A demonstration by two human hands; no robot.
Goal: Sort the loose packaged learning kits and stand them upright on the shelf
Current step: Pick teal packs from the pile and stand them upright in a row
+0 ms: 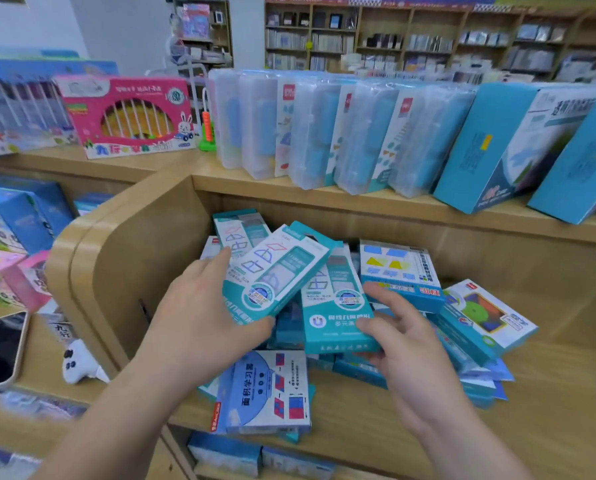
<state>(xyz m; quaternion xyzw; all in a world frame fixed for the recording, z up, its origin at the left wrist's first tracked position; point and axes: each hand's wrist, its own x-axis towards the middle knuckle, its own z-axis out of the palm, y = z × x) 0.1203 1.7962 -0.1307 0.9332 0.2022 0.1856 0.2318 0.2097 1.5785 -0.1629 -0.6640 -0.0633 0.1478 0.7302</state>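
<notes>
These kits look to me light and quite stiff: thin cardboard boxes, probably smooth, so they may slide on each other when they are stacked loosely. I would take each one by its long edges, thumb on one side and fingers on the other, and not press on the flat printed face, which could dent. The person's left hand (203,313) grips one teal kit box (279,268) in this way, tilted and raised above the pile (265,393). The right hand (411,355) pinches the second teal box (331,306) near its lower right corner, with the thumb on the face. Both boxes are teal and white, long and flat, with line drawings of geometric shapes and a round sticker. The other kits lie mostly flat and crossed over each other on the middle shelf (549,393) — the sorting is far from done. On the board above, clear plastic cases (310,133) stand in a leaning row.
</notes>
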